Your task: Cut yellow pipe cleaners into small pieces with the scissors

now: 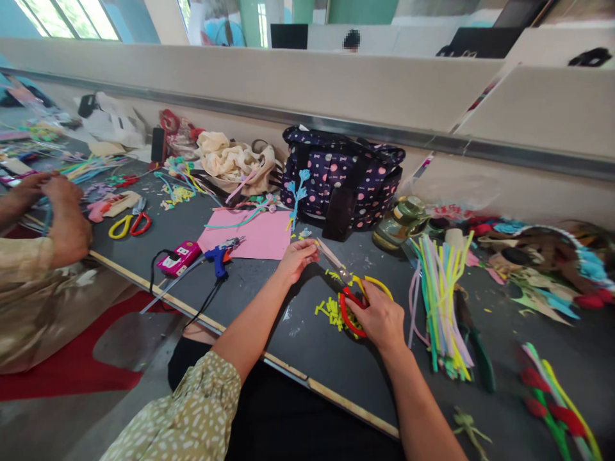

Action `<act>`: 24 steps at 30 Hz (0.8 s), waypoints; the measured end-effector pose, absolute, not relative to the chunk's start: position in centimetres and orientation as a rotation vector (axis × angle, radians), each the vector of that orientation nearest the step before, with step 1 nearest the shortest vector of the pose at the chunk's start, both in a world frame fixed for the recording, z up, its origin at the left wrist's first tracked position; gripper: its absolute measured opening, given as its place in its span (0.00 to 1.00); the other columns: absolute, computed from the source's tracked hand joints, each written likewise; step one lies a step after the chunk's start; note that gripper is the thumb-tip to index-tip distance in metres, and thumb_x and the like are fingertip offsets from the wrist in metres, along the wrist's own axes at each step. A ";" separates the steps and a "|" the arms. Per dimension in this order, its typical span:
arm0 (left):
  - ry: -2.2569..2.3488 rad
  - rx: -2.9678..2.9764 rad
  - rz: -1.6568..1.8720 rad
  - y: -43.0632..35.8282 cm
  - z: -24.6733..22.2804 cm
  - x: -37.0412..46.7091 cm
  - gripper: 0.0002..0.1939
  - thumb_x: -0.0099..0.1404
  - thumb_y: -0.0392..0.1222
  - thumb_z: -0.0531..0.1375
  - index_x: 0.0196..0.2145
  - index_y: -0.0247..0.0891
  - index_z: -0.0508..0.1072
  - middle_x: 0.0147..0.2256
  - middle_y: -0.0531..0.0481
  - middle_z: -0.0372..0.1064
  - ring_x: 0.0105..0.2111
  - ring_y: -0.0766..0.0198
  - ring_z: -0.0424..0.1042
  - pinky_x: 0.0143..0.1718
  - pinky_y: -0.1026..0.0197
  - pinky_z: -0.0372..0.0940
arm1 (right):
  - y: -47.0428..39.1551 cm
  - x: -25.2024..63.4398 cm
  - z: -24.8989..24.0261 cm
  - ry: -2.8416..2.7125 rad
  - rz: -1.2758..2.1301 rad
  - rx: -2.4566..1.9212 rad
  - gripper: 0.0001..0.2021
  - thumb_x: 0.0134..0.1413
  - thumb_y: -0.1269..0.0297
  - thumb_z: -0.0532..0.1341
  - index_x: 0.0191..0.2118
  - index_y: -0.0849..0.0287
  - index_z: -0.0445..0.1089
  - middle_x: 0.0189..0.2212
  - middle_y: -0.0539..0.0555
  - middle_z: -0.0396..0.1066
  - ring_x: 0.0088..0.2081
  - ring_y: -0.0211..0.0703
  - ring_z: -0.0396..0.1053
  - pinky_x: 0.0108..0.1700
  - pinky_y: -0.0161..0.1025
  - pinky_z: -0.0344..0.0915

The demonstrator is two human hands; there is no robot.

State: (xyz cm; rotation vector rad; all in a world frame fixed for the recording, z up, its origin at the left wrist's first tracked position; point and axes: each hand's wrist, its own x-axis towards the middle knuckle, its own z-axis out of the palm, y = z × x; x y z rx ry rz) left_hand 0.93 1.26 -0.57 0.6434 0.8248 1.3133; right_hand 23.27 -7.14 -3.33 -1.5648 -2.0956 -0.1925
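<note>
Table: a dark worktop (307, 346) is littered with craft bits.
Right hand: the hand (379, 318) is closed through the red and yellow handles of the scissors (353, 296), blades parted.
Left hand: the hand (296, 256) is pinched narrow at the blade tips; what is held cannot be told.
Scraps: yellow cuttings (330, 312) are heaped under the scissors.
Nearby: straws (439, 288) are lying just right; a glue gun (220, 256) and pink paper (254, 235) are lying left.

Scissors (358, 301) red-yellow handles; bag (341, 176) navy, polka-dotted; paper (252, 235) pink.

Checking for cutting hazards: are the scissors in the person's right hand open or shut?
Open. The scissors in the right hand show blades parted at the tips, near the left hand, above yellow snippets.
</note>
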 end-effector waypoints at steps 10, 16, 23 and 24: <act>0.808 0.620 1.291 1.4 -1.0 0.8 0.13 0.44 0.39 0.71 0.28 0.32 0.74 0.21 0.52 0.68 0.22 0.70 0.67 0.31 0.63 0.64 | -7.1 23.4 -3.5 -2.101 -0.205 -1.522 0.25 0.55 0.45 0.57 0.50 0.60 0.68 0.40 0.58 0.75 0.38 0.43 0.72 0.37 0.36 0.65; 0.797 0.582 1.282 1.6 -1.3 0.9 0.13 0.45 0.37 0.71 0.28 0.32 0.74 0.22 0.51 0.69 0.22 0.70 0.67 0.31 0.62 0.65 | -7.2 23.5 -3.4 -2.103 -0.185 -1.521 0.25 0.55 0.46 0.56 0.50 0.59 0.69 0.40 0.59 0.75 0.38 0.44 0.73 0.37 0.37 0.65; 0.787 0.564 1.272 1.5 -1.1 1.0 0.13 0.44 0.36 0.71 0.26 0.32 0.72 0.20 0.53 0.67 0.21 0.71 0.67 0.31 0.63 0.66 | -7.2 23.4 -3.1 -2.123 -0.212 -1.521 0.24 0.57 0.45 0.54 0.48 0.59 0.70 0.39 0.57 0.76 0.37 0.43 0.73 0.35 0.36 0.63; 0.787 0.561 1.272 1.5 -1.1 1.0 0.13 0.44 0.36 0.71 0.26 0.32 0.72 0.21 0.53 0.67 0.21 0.71 0.67 0.30 0.63 0.66 | -7.2 23.4 -3.1 -2.127 -0.212 -1.526 0.24 0.57 0.45 0.54 0.48 0.59 0.70 0.38 0.57 0.76 0.37 0.43 0.73 0.35 0.36 0.63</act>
